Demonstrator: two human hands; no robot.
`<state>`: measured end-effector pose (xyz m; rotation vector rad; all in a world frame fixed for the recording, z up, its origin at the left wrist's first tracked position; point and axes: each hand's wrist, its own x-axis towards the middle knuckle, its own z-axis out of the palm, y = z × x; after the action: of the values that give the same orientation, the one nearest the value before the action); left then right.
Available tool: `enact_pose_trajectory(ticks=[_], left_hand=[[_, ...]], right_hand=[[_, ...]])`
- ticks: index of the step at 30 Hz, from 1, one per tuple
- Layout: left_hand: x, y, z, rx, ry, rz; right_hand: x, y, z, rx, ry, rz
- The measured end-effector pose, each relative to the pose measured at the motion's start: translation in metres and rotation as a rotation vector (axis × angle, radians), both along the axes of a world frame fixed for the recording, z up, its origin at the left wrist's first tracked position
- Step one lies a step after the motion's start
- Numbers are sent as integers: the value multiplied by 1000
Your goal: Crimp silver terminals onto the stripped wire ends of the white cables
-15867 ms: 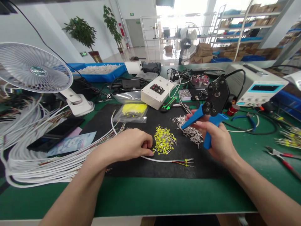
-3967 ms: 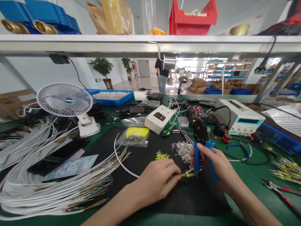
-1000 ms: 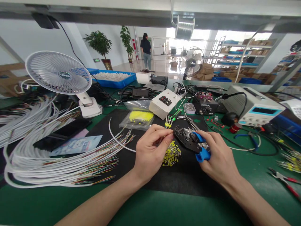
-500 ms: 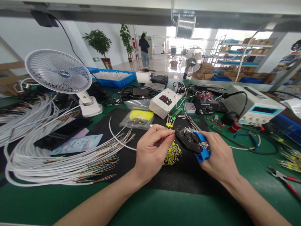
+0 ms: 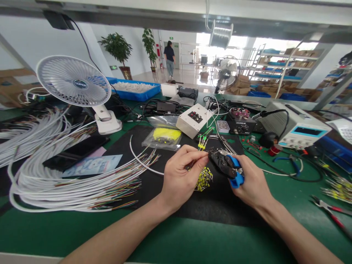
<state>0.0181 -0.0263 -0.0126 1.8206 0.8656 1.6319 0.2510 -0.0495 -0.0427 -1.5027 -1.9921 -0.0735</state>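
My right hand [image 5: 251,178] is wrapped round the blue handles of a crimping tool [image 5: 220,163], its black jaws pointing left. Just left of those jaws, my left hand [image 5: 183,174] pinches a thin wire end. A white cable [image 5: 143,161] runs from the left to behind this hand, and the fingers hide most of the wire. Beneath and behind the fingers lies a pile of small yellow-sleeved metal terminals [image 5: 205,179] on the black mat [image 5: 217,209]. Some more yellow-sleeved pieces [image 5: 202,145] stand in green clips behind the left hand.
A bundle of white cables [image 5: 68,194] covers the left, with a white fan [image 5: 75,80] behind. A bag of yellow sleeves [image 5: 166,135] and a switch box [image 5: 194,119] lie ahead. On the right are a power supply [image 5: 297,123] and red-handled cutters [image 5: 330,211].
The view has shifted slightly. The crimping tool's blue handles look closer together, and its jaws stay close to the left fingertips. My left hand keeps its pinch.
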Motion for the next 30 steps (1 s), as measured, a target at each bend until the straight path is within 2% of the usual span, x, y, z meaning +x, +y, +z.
enact_pose_trajectory(ticks=[18,25,30], left_hand=[[1,1,1,31,30,22],[-1,0,1,96,53,30],[-2,-2,-1,170,79,9]], right_hand=[[-1,11,-17,44,-2,-17],[-3,7,-7,56,9,17],[1,9,3,97,17,108]])
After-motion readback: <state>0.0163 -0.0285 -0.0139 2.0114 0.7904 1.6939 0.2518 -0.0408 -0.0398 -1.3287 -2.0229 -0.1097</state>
